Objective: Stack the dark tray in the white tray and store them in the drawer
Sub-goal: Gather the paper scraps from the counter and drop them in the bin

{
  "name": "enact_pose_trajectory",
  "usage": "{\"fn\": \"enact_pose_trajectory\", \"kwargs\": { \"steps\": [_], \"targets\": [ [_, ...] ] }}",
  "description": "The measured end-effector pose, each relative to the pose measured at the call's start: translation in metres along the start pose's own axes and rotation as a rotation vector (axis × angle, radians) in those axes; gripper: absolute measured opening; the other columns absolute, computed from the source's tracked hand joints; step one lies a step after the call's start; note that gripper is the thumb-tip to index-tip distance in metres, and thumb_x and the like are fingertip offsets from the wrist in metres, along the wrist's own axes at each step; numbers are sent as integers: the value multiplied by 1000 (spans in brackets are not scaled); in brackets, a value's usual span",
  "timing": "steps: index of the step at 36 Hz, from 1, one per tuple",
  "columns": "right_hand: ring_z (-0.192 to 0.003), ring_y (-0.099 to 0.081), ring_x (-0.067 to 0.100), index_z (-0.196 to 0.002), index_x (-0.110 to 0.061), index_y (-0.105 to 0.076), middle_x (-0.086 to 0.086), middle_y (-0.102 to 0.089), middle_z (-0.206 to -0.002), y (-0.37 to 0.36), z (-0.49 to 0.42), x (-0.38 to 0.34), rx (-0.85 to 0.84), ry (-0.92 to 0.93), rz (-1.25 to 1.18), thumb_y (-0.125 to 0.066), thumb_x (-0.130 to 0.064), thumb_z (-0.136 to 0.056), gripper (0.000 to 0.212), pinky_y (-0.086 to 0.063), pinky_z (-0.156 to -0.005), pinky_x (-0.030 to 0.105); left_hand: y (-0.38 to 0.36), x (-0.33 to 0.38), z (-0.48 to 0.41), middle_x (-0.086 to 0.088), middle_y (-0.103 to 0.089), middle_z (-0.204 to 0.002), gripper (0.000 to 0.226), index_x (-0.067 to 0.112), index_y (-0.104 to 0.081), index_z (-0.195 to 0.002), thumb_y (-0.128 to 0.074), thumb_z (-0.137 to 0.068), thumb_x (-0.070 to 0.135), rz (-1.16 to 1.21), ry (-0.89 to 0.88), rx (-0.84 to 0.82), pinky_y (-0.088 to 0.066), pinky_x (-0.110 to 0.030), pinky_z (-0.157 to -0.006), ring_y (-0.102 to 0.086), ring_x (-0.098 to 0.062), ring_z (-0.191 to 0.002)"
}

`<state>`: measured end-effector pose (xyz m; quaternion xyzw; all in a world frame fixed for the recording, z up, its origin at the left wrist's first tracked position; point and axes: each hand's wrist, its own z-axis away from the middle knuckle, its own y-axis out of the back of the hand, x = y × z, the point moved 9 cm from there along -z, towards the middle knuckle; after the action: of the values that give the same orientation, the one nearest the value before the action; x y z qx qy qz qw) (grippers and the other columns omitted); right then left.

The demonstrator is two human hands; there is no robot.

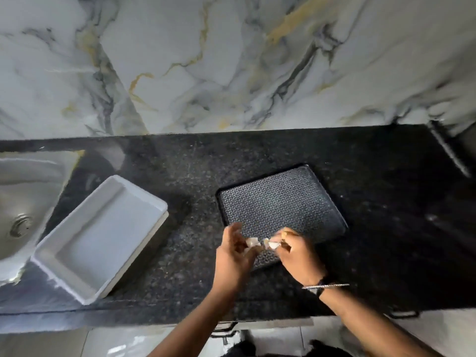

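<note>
Our two hands hover over the near edge of the flat dark tray with the bumpy pattern (280, 204), which lies on the black speckled stone table (180, 176) a bit right of the middle, close to the front edge. The deep white plastic tray (103, 235) sits well apart from it, near the front left corner of the table, just beside the round metal sink (23, 202). Our left hand (233, 256) and right hand (298, 256) are close together, and each seems to pinch a small white scrap (253, 242) with its fingertips; the picture is blurry, so we cannot tell what the scraps are. Neither hand holds a tray yet. We think the step now is to free our hands and pick up the dark tray. To do it well, we should put the scraps away first, then slide our fingers under the two short sides, because the tray lies flat and its rim is low. We should lift it level, carry it left, turn it to line up with the slanted white tray, and lower it gently inside. A drawer handle (221, 328) may peek out below the front edge, but we cannot be sure.
</note>
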<state>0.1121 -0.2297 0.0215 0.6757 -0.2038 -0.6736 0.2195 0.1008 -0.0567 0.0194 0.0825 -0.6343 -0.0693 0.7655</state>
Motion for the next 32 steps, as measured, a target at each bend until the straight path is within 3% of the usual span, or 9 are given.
{"fn": "enact_pose_trajectory", "kwargs": {
  "steps": [2, 5, 11, 16, 18, 21, 27, 29, 32],
  "targets": [
    [-80, -62, 2, -76, -11, -70, -1, -67, -81, 55, 34, 25, 127, -57, -28, -65, -7, -77, 7, -47, -75, 17, -65, 14, 6, 12, -64, -71, 56, 30, -53, -120, -82, -75, 13, 35, -14, -199, -53, -30, -61, -60, -7, -61],
    [-85, -58, -13, -79, -11, -71, -9, -65, -82, 128, 94, 68, 298, -173, -43, -60, -10, -78, 12, -43, -78, 5, -170, 26, 39, 7, -66, -62, 15, 20, -65, -84, -78, -76, 17, -29, -30, -467, -47, -29, -58, -58, -7, -56],
    [-78, -58, -16, -85, -12, -71, -17, -65, -78, 236, 223, 190, 522, -480, -58, -67, -13, -84, 4, -40, -69, 1, -350, 29, 129, 3, -66, -53, 16, 11, -69, -63, -74, -78, 7, -182, -85, -647, -43, -22, -49, -54, 1, -48],
    [-78, -60, 3, -78, -22, -70, -6, -67, -84, 284, 314, 311, 539, -662, -80, -70, -1, -78, 21, -53, -82, 31, -491, -20, 202, 4, -66, -56, 23, 15, -68, -60, -66, -79, 3, -315, -16, -808, -44, -21, -53, -55, -1, -54],
    [-75, -67, 14, -81, -22, -70, -1, -72, -84, 283, 346, 369, 568, -749, -132, -66, -18, -82, 5, -57, -81, 42, -535, -65, 221, -2, -64, -58, 16, 10, -67, -63, -65, -78, 7, -395, 66, -839, -43, -21, -54, -51, -3, -56],
    [-76, -71, 27, -84, -20, -68, 9, -72, -85, 248, 385, 473, 488, -916, -282, -56, -34, -76, 20, -58, -71, 51, -589, -150, 231, 5, -58, -57, 17, 17, -66, -62, -70, -77, 9, -491, 224, -809, -38, -15, -54, -49, -3, -58],
    [-106, -63, 33, -103, 3, -67, 21, -67, -112, 188, 402, 619, 197, -1116, -209, -57, 3, -78, 28, -46, -92, 28, -665, -317, 235, -5, -68, -80, 17, 12, -74, -99, -70, -85, 21, -570, 533, -773, -42, -14, -50, -63, -22, -78],
    [-112, -60, 33, -110, 2, -65, 21, -66, -119, 174, 403, 646, 118, -1129, -188, -57, 1, -80, 31, -44, -97, 31, -684, -357, 240, -7, -69, -109, 33, 11, -66, -122, -66, -90, 17, -556, 595, -818, -53, -16, -72, -64, -24, -101],
    [-117, -58, 32, -118, -2, -62, 20, -64, -124, 167, 407, 668, 49, -1157, -164, -57, 0, -82, 36, -44, -101, 34, -695, -393, 242, -17, -60, -136, 45, 9, -54, -138, -60, -93, 15, -601, 618, -871, -48, -43, -104, -58, -32, -123]
  ]
}}
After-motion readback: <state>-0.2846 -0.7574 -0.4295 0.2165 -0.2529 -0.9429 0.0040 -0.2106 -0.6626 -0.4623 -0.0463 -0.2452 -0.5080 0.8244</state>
